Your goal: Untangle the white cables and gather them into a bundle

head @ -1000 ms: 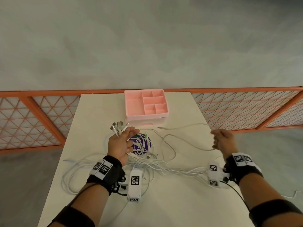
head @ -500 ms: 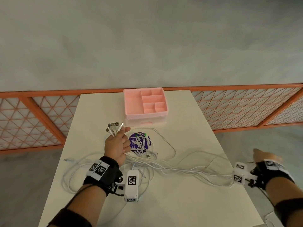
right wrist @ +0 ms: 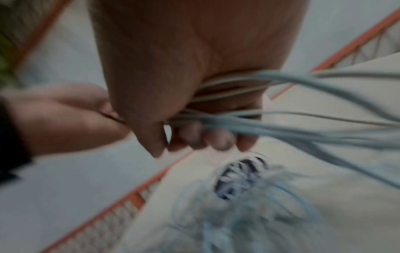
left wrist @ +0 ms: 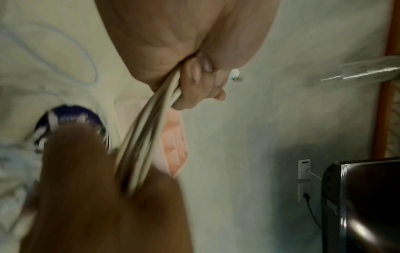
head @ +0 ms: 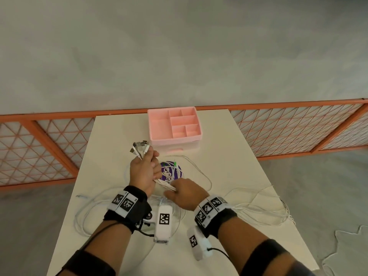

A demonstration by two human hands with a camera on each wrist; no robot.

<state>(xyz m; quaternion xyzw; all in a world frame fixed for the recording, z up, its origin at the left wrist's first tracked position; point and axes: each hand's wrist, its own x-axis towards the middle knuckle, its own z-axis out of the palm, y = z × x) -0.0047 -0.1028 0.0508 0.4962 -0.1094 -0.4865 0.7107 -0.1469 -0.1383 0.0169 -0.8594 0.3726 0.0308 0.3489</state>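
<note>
Several white cables [head: 258, 214] lie in loose loops across the cream table [head: 229, 152]. My left hand [head: 144, 172] grips a bunch of them, its fingers [left wrist: 194, 85] curled round the strands [left wrist: 151, 119], with the metal plug ends [head: 140, 147] sticking out above the fist. Just right of it, my right hand [head: 184, 194] grips the same bunch [head: 166, 185] where it leaves the left fist. In the blurred right wrist view, its fingers [right wrist: 216, 138] are curled round the cables [right wrist: 303, 133], which trail off to the right.
A pink compartment tray [head: 174, 125] stands at the table's far end. A purple round object [head: 171, 170] lies under the cable loops beside my hands. Cable ends hang over the table's right edge [head: 286, 208]. An orange mesh fence [head: 49, 144] runs behind.
My right hand has swung in from beyond the table's right edge to the bunch beside my left hand and has taken hold of it. The left hand kept its grip and hardly moved.
</note>
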